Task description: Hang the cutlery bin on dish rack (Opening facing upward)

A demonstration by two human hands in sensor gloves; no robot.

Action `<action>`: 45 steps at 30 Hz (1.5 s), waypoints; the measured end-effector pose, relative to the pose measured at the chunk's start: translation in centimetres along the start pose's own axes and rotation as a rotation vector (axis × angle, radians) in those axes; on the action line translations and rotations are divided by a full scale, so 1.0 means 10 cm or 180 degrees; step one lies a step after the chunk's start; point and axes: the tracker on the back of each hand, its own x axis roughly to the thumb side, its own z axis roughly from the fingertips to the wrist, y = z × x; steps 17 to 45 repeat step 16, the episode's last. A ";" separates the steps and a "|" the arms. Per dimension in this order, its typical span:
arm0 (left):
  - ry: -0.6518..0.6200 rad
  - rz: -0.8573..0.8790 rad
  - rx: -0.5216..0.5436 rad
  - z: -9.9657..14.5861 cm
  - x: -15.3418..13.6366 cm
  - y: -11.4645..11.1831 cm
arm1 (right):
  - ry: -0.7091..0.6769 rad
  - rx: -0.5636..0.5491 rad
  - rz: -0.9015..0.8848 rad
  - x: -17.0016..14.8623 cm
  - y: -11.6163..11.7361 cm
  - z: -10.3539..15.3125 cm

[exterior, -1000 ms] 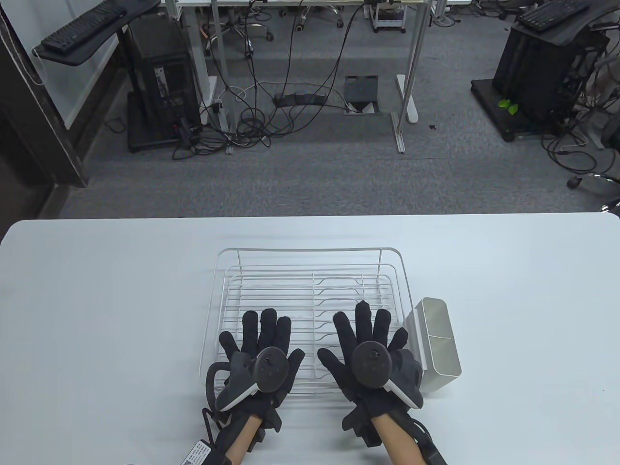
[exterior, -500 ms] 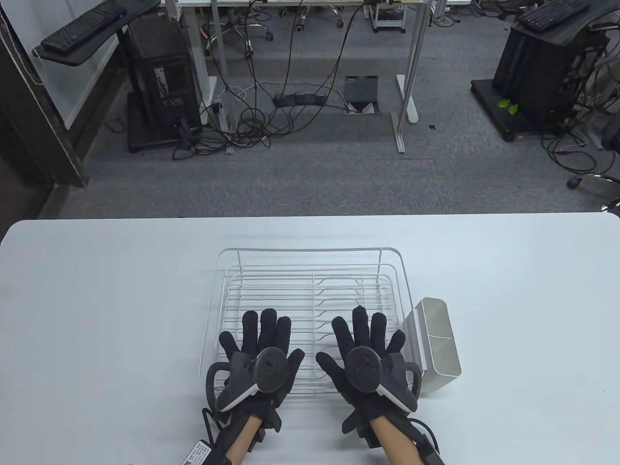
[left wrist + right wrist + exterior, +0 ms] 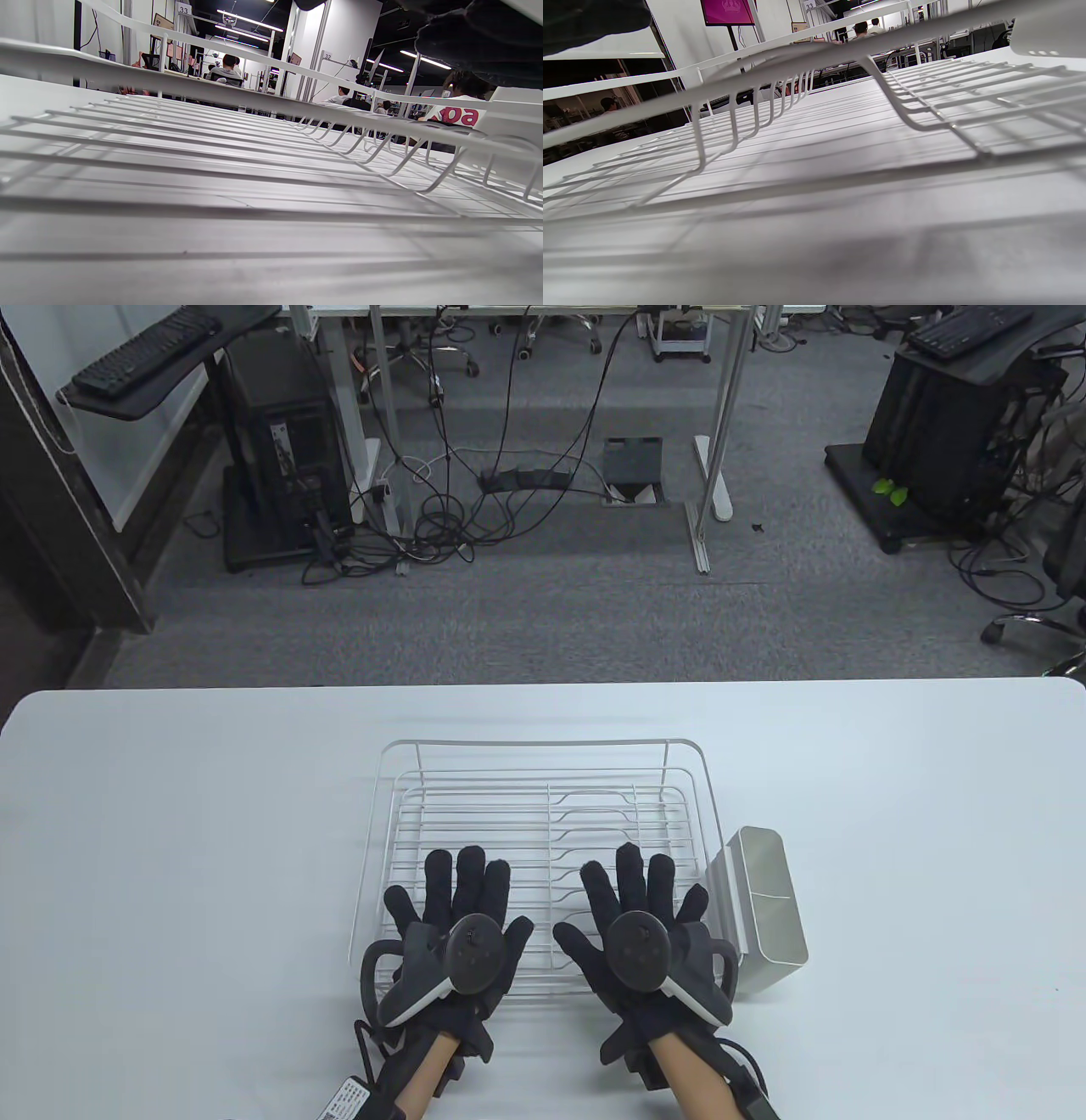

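A white wire dish rack [image 3: 543, 755] stands in the middle of the white table [image 3: 170, 831]. A white cutlery bin [image 3: 768, 899] sits against the outside of the rack's right side, its opening facing up. My left hand [image 3: 458, 891] lies flat with fingers spread over the rack's near left part. My right hand [image 3: 636, 886] lies flat with fingers spread over the rack's near right part, just left of the bin. Neither hand holds anything. The rack's wires fill the left wrist view [image 3: 254, 140] and the right wrist view [image 3: 806, 127].
The table stretches bare to the left and right [image 3: 933, 831] of the rack. Beyond the table's far edge lies grey carpet [image 3: 543, 619] with desk legs, cables and computer towers.
My right hand has drawn back a little toward me and to the left, away from the bin. My left hand has not moved.
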 end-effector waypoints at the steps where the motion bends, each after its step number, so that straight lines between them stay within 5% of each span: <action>1: 0.0000 -0.0001 0.0003 0.00 0.00 0.00 | 0.0000 -0.0001 -0.0002 0.00 0.00 0.00; 45: -0.0006 -0.0007 0.0016 0.00 0.00 0.00 | 0.0003 -0.0002 -0.0002 0.00 0.00 0.00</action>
